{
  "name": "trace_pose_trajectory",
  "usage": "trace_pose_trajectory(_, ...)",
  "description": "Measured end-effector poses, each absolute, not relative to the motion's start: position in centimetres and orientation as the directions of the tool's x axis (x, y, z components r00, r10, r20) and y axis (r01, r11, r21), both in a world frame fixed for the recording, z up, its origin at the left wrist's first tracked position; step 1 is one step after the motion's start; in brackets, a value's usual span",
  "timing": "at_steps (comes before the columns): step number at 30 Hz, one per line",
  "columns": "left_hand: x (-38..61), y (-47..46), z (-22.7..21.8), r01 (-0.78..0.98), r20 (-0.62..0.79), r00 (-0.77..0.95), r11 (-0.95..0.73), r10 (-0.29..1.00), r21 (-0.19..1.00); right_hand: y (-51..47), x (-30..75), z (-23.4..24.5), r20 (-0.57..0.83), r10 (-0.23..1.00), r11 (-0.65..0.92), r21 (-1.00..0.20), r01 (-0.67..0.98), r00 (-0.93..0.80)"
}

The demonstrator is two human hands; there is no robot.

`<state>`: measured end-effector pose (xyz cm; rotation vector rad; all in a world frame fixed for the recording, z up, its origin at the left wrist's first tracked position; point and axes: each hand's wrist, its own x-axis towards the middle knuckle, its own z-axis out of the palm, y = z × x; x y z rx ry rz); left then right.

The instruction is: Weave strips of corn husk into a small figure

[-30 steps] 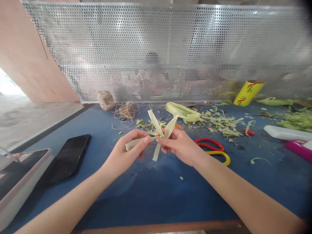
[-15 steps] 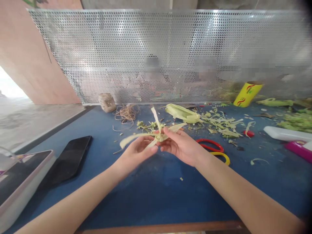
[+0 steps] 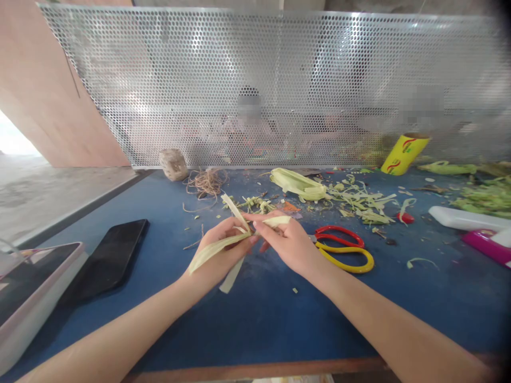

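Pale green corn husk strips (image 3: 215, 249) meet in a small knot or weave pinched between my two hands above the table. My left hand (image 3: 219, 242) is closed on the strips from the left, with one strip draped over its back and another hanging below. From the right, my right hand (image 3: 289, 242) pinches the same strips, thumb near the crossing. Fingers hide most of the knot. Just right of that hand lie scissors (image 3: 345, 259) with one red and one yellow handle loop. Beyond the hands rest a husk-covered corn cob (image 3: 297, 184) and small knotted husk pieces (image 3: 255, 203).
A phone (image 3: 106, 259) and a white-rimmed bin (image 3: 48, 292) are at left. Twine (image 3: 205, 182) and a stone-like block (image 3: 173, 164) lie far left. Husk scraps (image 3: 369, 205), a yellow tube (image 3: 404, 154) and a white-and-purple tool (image 3: 485, 244) are right. A perforated metal screen (image 3: 275, 64) spans the back, people behind.
The strips have turned in my hands: one now lies across my left hand and another hangs below. My right hand has shifted, showing more of the scissors.
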<state>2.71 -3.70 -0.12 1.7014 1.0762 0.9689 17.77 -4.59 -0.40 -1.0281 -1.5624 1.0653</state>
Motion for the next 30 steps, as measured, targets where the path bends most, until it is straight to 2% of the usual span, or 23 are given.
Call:
trace_pose_trajectory(3,2.7,-3.7,0.2,0.294,0.137,0.271,-0.217,0.953,0.931,-4.4,18.2,-0.3,0.302,0.944,0.328,-0.906,0.267,-0.133)
trace_pose_trajectory(6,2.6,-3.7,0.2,0.233,0.091,0.313,-0.170,0.945,0.958,-4.5,18.1,-0.4,0.280,0.944,0.314,-0.925,0.216,-0.175)
trace_pose_trajectory(8,2.6,-3.6,0.1,0.215,0.112,0.341,-0.194,0.933,0.957,-4.6,18.0,-0.4,0.273,0.944,0.306,-0.934,0.182,-0.187)
trace_pose_trajectory(11,2.6,-3.6,0.1,0.268,0.155,0.308,-0.242,0.939,0.932,-4.6,18.1,-0.1,0.249,0.948,0.280,-0.949,0.143,-0.200)
trace_pose_trajectory(14,2.6,-3.6,0.4,0.323,0.121,0.253,-0.202,0.960,0.924,-4.4,18.7,0.3,0.245,0.954,0.271,-0.952,0.146,-0.173)
trace_pose_trajectory(18,2.6,-3.7,0.8,0.305,0.075,0.258,-0.155,0.963,0.940,-3.9,19.7,0.6,0.240,0.963,0.247,-0.968,0.042,-0.119)
trace_pose_trajectory(20,2.5,-3.7,0.9,0.269,0.048,0.295,-0.132,0.954,0.954,-3.6,20.2,0.6,0.228,0.966,0.233,-0.972,0.027,-0.123)
trace_pose_trajectory(26,2.3,-3.5,0.9,0.035,-0.033,0.375,0.022,0.927,0.999,-3.3,21.3,0.9,0.114,0.952,0.127,-0.992,0.026,-0.286)
trace_pose_trajectory(30,2.4,-3.6,1.0,-0.123,-0.063,0.339,0.111,0.939,0.986,-4.0,19.6,0.0,0.076,0.897,0.165,-0.971,0.170,-0.436)
